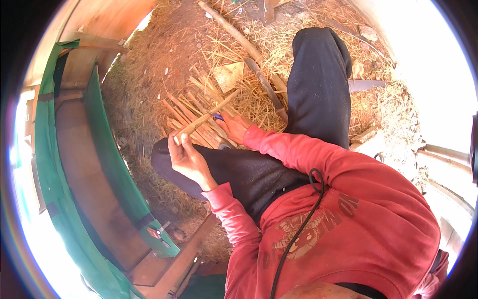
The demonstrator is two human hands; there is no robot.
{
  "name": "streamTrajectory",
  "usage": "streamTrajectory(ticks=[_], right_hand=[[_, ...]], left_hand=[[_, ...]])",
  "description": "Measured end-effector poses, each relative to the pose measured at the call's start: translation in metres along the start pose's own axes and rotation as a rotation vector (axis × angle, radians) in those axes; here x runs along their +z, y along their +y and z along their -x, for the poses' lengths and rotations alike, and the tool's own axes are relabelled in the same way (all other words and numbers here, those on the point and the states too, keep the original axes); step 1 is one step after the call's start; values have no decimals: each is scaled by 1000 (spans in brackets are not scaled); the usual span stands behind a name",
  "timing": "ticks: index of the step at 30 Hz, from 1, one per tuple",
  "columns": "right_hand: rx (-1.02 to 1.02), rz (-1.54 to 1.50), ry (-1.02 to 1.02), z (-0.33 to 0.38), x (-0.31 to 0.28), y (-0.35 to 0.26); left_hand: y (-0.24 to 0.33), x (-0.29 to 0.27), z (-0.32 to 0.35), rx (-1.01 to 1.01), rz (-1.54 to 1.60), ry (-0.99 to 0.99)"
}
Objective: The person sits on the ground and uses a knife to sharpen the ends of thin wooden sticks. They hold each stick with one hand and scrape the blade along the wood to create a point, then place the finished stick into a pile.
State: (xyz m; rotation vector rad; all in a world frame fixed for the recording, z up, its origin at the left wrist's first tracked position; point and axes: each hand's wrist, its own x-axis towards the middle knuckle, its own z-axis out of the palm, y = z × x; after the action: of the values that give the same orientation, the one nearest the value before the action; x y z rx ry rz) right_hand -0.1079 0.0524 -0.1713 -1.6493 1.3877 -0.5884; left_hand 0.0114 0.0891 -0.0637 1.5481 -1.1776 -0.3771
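My left hand (pixel 187 158) pinches the near end of a pale split wooden stick (pixel 205 116), thumb and fingers closed round it. The stick slants up and to the right, over a pile of cut sticks (pixel 178 110). Beside its middle, my right hand (pixel 235 127) is closed on a small blue object (pixel 217 116); only a bit of it shows by the fingertips, and its kind cannot be made out. Both hands are above my bent leg, in dark trousers.
A long pole (pixel 233 31) and a dark flat strip (pixel 266 85) lie on straw ahead. A flat pale board (pixel 229 76) is by the sticks. Right of my knee lies a grey blade-like piece (pixel 367 85). A green-edged wooden trough (pixel 89 164) stands at left.
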Motion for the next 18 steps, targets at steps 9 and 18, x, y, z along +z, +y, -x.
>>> streamTrajectory(ticks=[9, 18], right_hand=[[217, 199, 111, -43, 28, 96], [717, -1102, -423, -60, 31, 115]], left_hand=[[-3, -1, -4, -19, -2, -18], [-6, -4, 3, 16, -88, 42]])
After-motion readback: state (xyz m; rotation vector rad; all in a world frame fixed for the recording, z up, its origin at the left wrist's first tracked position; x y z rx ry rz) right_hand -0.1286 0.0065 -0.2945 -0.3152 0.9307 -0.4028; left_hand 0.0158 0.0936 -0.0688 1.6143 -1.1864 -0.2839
